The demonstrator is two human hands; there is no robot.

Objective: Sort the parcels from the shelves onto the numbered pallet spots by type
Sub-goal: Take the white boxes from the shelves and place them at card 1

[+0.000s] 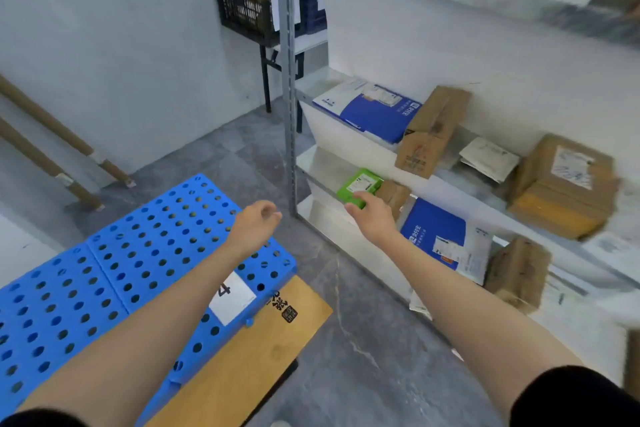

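Found green parcel [358,184] at left end of the low shelf [318,163], just beside a brown box [394,194]. Right hand [370,217] laid on its near edge, fingers touching. Cannot tell whether grip is closed. Left hand [256,222] loosely curled, holding nothing, above blue pallet [104,270]. Judged small, light, stiff, possibly slick. Best pinched across near corner, thumb underneath.

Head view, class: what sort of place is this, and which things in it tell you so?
Probably a small parcel sorting room: metal shelving holds cardboard boxes and blue mailers, and a blue perforated pallet carries a label marked 4.
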